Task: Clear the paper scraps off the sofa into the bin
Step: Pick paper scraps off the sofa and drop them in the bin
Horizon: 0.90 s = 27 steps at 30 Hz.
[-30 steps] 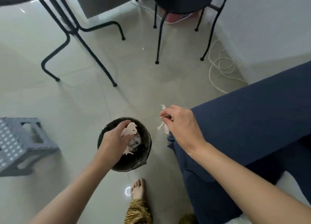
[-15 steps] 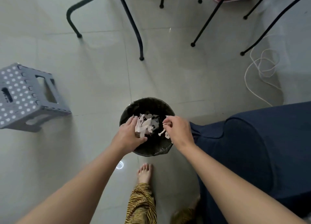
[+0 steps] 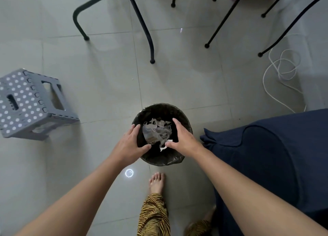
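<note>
Since a moment ago both my hands have spread open over the round black lined bin [image 3: 184, 160], dropping the white paper scraps [image 3: 157, 132] in. My left hand [image 3: 130, 144] at nine o'clock and right hand [image 3: 182, 138] at three hold nothing. This load looks delivered; next I should check the dark blue fabric sofa [image 3: 266, 156] for leftovers.

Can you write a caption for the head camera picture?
Both open hands, left and right, over the bin with paper scraps inside.
</note>
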### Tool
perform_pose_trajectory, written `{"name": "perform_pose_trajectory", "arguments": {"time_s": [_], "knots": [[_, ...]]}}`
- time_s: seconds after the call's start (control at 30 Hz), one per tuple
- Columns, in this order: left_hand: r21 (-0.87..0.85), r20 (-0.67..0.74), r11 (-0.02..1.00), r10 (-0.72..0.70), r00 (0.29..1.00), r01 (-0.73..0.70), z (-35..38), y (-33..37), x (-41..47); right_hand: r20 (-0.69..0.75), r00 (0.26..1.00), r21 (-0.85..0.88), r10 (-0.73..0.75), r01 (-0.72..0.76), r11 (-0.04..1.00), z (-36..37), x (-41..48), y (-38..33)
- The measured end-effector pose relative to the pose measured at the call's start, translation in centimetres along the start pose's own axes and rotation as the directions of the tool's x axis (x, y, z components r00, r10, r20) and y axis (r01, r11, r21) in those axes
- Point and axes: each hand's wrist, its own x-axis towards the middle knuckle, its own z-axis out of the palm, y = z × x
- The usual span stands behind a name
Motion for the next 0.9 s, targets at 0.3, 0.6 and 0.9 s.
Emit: {"name": "perform_pose_trajectory", "arguments": {"time_s": [0.3, 0.6, 0.9], "knots": [[0.028, 0.015, 0.999, 0.043, 0.999, -0.044, 0.7, 2.0, 0.4, -0.188, 0.98, -0.185, -0.059, 0.024, 0.982, 0.2, 0.2, 1.3], [0.18, 0.004, 0.976, 0.127, 0.992, -0.125, -1.1, 6.2, -0.4, -0.136, 0.989, -0.261, -0.056, 0.019, 0.965, -3.4, -2.0, 1.7], [0.327, -0.051, 0.873, 0.399, 0.916, -0.362, -4.9, 23.0, -2.5, -0.44, 0.892, -0.298, -0.105, -0.035, 0.954, -18.9, -12.5, 3.5]]}}
